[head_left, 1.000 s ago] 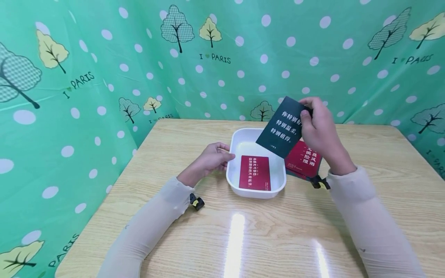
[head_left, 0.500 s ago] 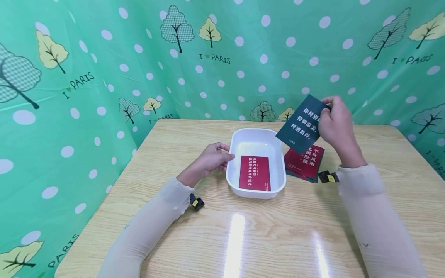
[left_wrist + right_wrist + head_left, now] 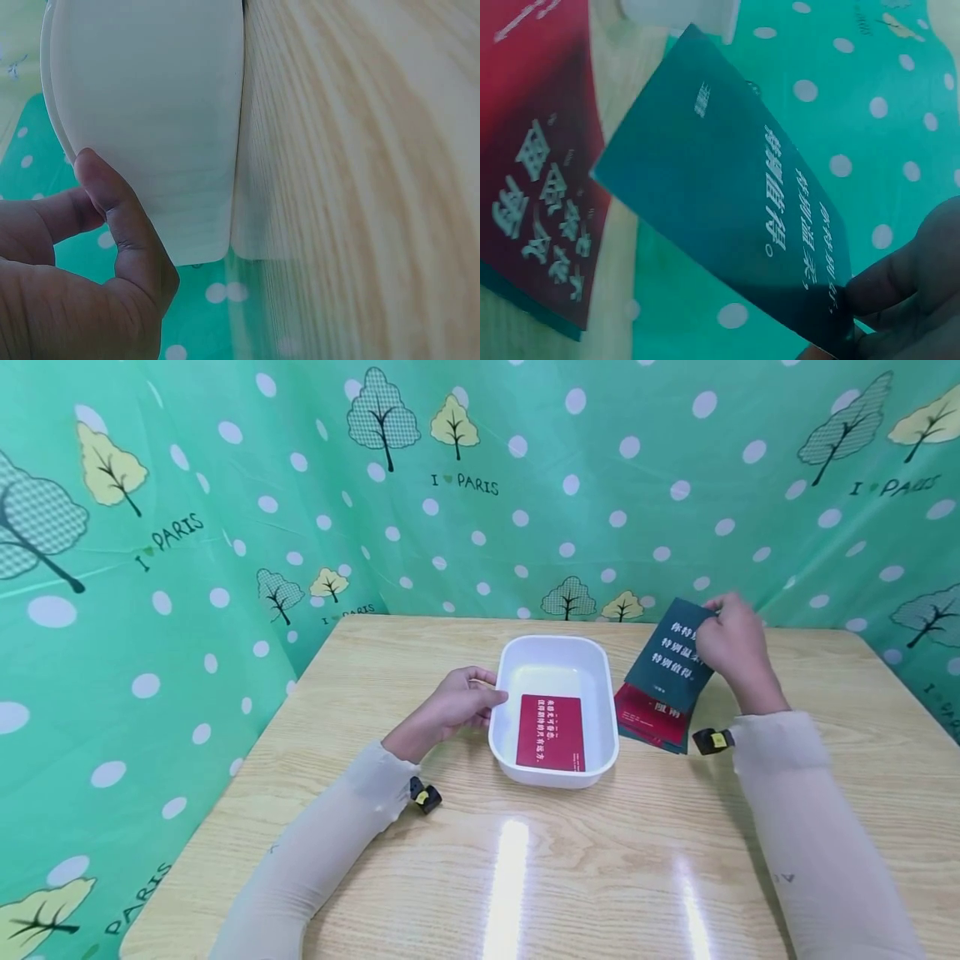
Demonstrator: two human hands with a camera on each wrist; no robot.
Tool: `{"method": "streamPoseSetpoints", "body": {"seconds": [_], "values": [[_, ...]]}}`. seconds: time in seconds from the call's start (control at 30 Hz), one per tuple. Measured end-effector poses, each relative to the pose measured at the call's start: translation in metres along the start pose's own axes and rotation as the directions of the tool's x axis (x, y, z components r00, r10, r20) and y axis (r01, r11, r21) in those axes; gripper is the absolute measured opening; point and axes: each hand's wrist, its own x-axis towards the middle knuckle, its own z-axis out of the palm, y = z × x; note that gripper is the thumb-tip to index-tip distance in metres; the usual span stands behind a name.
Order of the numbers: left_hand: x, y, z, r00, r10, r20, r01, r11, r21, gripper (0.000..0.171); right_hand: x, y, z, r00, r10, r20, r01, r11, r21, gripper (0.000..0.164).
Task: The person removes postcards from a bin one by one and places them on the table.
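A dark green card (image 3: 667,652) with white lettering is pinched at its upper right edge by my right hand (image 3: 735,639); in the right wrist view the green card (image 3: 720,195) tilts above the table. Below it lies a stack of red and green cards (image 3: 648,718), partly covered by it; its red top card (image 3: 540,187) shows in the right wrist view. My left hand (image 3: 461,697) grips the left rim of a white plastic tray (image 3: 611,727), thumb on the rim in the left wrist view (image 3: 112,195). One red card (image 3: 550,732) lies flat inside the tray.
The tray and the stack stand side by side on a wood-grain table (image 3: 420,860). A green dotted curtain (image 3: 480,527) hangs behind the table and along its left side.
My right hand has carried the green card right, away from above the tray, then lowered it over the stack. The left hand and tray stay put.
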Motion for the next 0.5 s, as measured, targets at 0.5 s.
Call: {"method": "streamPoseSetpoints", "body": {"seconds": [0.5], "values": [[0.000,0.001,0.000,1.000,-0.009,0.002,0.009,1.000,-0.002,0.037,0.003,0.018,0.024,0.967,0.005,0.254,0.035,0.988,-0.152,0.036]]}}
